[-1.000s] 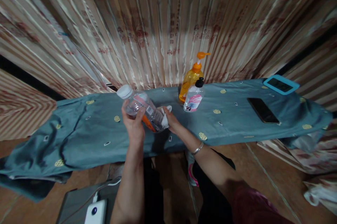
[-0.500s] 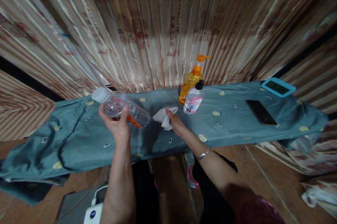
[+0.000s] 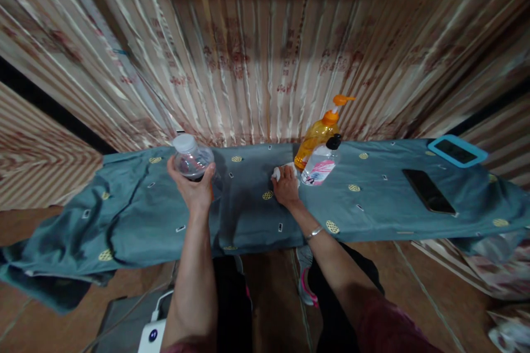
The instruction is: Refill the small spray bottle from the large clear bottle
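Observation:
My left hand (image 3: 194,187) is wrapped around a clear plastic bottle (image 3: 199,159) with a wide white cap. The bottle stands nearly upright at the left half of the cloth-covered table, its lower part mostly behind my hand. My right hand (image 3: 286,187) is closed over a crumpled white cloth or tissue (image 3: 276,173) at the tabletop, partly hiding it. Just right of that hand stand an amber pump bottle (image 3: 313,140) with an orange pump and a clear bottle (image 3: 318,168) with a pink label and black cap.
A blue-green patterned cloth (image 3: 252,215) covers the narrow table. On its right lie a black phone (image 3: 428,191) and a blue-framed device (image 3: 457,151). Pleated curtains (image 3: 256,54) hang behind. A white power bank (image 3: 152,336) with a cable is below at left.
My left hand has turned the bottle from tilted to nearly upright. My right hand has brought the white cloth down onto the table, closer to the pump bottle. The view has shifted slightly.

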The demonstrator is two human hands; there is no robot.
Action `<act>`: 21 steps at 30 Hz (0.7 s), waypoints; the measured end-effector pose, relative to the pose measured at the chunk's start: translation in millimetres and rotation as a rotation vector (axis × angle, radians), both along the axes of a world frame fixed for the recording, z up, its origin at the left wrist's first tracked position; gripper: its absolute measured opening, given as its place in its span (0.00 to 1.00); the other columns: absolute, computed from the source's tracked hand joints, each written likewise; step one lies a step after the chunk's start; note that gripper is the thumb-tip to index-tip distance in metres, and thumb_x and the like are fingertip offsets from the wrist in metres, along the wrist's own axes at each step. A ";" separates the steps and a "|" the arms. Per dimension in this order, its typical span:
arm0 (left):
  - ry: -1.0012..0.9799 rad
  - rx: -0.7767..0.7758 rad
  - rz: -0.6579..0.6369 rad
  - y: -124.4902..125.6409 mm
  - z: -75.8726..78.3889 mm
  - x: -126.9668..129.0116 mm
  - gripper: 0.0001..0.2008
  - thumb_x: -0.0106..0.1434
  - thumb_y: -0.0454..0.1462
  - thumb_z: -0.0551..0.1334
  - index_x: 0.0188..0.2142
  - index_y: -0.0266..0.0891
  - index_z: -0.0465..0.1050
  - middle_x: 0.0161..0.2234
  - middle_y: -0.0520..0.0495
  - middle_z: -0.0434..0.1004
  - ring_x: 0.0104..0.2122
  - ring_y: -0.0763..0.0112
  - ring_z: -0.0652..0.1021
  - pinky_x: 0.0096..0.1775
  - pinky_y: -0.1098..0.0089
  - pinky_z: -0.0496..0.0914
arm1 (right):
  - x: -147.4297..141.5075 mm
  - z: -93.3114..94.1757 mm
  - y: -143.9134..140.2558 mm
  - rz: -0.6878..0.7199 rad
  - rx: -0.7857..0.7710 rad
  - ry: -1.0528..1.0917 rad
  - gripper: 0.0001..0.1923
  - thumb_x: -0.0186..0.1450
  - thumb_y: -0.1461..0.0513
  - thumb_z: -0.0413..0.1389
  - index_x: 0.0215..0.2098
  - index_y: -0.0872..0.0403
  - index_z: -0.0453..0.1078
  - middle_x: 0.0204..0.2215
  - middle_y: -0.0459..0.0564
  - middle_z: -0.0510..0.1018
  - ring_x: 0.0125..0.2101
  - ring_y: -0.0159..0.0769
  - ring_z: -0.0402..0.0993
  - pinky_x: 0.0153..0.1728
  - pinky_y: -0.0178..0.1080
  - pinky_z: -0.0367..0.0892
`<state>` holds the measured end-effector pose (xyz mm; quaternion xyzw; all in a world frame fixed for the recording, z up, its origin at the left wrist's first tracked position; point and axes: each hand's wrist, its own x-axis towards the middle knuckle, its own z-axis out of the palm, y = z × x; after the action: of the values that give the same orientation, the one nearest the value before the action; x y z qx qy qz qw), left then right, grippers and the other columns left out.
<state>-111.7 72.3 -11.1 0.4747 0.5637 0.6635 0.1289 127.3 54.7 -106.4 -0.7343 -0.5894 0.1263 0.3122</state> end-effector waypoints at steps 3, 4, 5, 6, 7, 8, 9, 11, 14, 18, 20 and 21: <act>-0.030 0.022 -0.022 -1.3 -1.3 0.5 0.44 0.48 0.42 0.75 0.62 0.39 0.58 0.63 0.36 0.65 0.64 0.54 0.68 0.67 0.57 0.58 | -12.1 0.6 10.4 0.023 -0.027 -0.071 0.26 0.71 0.60 0.47 0.65 0.62 0.62 0.68 0.70 0.61 0.70 0.57 0.49 0.64 0.62 0.53; -0.034 0.023 -0.023 -1.5 -2.0 0.6 0.45 0.48 0.42 0.75 0.62 0.40 0.58 0.63 0.36 0.65 0.64 0.54 0.68 0.68 0.56 0.58 | -19.2 1.5 14.0 0.039 -0.035 -0.088 0.27 0.71 0.60 0.47 0.65 0.63 0.61 0.68 0.71 0.61 0.71 0.57 0.49 0.65 0.62 0.53; -0.032 0.023 -0.022 -1.5 -2.9 0.6 0.45 0.48 0.41 0.75 0.62 0.40 0.58 0.63 0.36 0.65 0.64 0.54 0.68 0.68 0.56 0.58 | -28.0 2.7 17.2 0.060 -0.042 -0.102 0.27 0.72 0.59 0.47 0.66 0.63 0.61 0.68 0.71 0.60 0.71 0.58 0.49 0.65 0.62 0.53; -0.028 0.023 -0.020 -1.2 -3.9 0.6 0.45 0.48 0.41 0.75 0.62 0.41 0.58 0.64 0.36 0.65 0.64 0.54 0.68 0.68 0.56 0.57 | -38.3 3.9 20.0 0.084 -0.049 -0.113 0.27 0.72 0.59 0.47 0.66 0.64 0.60 0.68 0.72 0.59 0.71 0.58 0.48 0.65 0.62 0.53; -0.024 0.025 -0.020 -0.8 -4.9 0.7 0.46 0.47 0.41 0.75 0.63 0.41 0.57 0.64 0.36 0.65 0.64 0.54 0.68 0.68 0.56 0.57 | -49.7 5.2 22.0 0.113 -0.054 -0.121 0.27 0.72 0.59 0.47 0.66 0.64 0.60 0.69 0.72 0.59 0.71 0.58 0.48 0.65 0.61 0.53; -0.020 0.026 -0.022 -0.2 -5.9 0.7 0.46 0.47 0.41 0.76 0.63 0.40 0.57 0.64 0.36 0.64 0.65 0.54 0.68 0.68 0.56 0.57 | -61.8 6.6 23.1 0.145 -0.058 -0.128 0.28 0.73 0.59 0.47 0.67 0.64 0.59 0.69 0.72 0.59 0.71 0.57 0.49 0.66 0.61 0.52; -0.017 0.027 -0.026 0.5 -6.7 0.8 0.47 0.47 0.41 0.76 0.63 0.40 0.57 0.64 0.35 0.64 0.65 0.54 0.68 0.68 0.56 0.57 | -74.0 7.9 23.1 0.182 -0.060 -0.135 0.28 0.73 0.58 0.47 0.67 0.64 0.59 0.69 0.71 0.59 0.71 0.56 0.49 0.66 0.60 0.52; -0.017 0.025 -0.034 1.9 -7.8 0.9 0.47 0.47 0.41 0.76 0.63 0.39 0.56 0.64 0.34 0.63 0.65 0.54 0.67 0.68 0.56 0.57 | -97.0 10.5 19.3 0.261 -0.064 -0.146 0.28 0.73 0.58 0.48 0.67 0.63 0.58 0.69 0.70 0.59 0.71 0.54 0.49 0.67 0.59 0.52; -0.022 0.021 -0.044 3.2 -8.4 0.4 0.48 0.47 0.41 0.76 0.63 0.40 0.55 0.65 0.34 0.62 0.66 0.53 0.66 0.68 0.56 0.57 | -121.0 14.0 4.1 0.387 -0.064 -0.165 0.28 0.72 0.58 0.51 0.67 0.64 0.59 0.69 0.70 0.59 0.71 0.53 0.51 0.67 0.56 0.53; -0.048 0.014 -0.036 2.4 -6.7 0.0 0.48 0.47 0.40 0.76 0.64 0.39 0.55 0.65 0.34 0.62 0.66 0.53 0.66 0.68 0.56 0.57 | -120.4 16.3 -26.1 0.541 -0.041 -0.198 0.29 0.70 0.61 0.55 0.67 0.61 0.61 0.68 0.63 0.63 0.71 0.47 0.52 0.68 0.50 0.55; -0.067 0.018 -0.031 0.7 -4.8 0.8 0.47 0.47 0.39 0.76 0.63 0.38 0.56 0.65 0.34 0.63 0.66 0.54 0.66 0.68 0.57 0.57 | -105.5 16.2 -40.1 0.566 -0.040 -0.215 0.28 0.69 0.64 0.54 0.67 0.59 0.61 0.68 0.61 0.64 0.70 0.45 0.53 0.67 0.51 0.57; -0.076 0.022 -0.033 -0.2 -3.7 1.4 0.47 0.47 0.39 0.76 0.63 0.38 0.56 0.65 0.34 0.63 0.66 0.54 0.67 0.68 0.57 0.57 | -95.3 15.8 -46.0 0.563 -0.043 -0.224 0.28 0.68 0.65 0.53 0.67 0.59 0.61 0.68 0.61 0.64 0.70 0.46 0.54 0.67 0.52 0.57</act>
<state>-110.3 72.1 -14.8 0.4597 0.5430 0.6852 0.1559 31.9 8.8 -90.6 -0.5577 -0.7978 0.1382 0.1825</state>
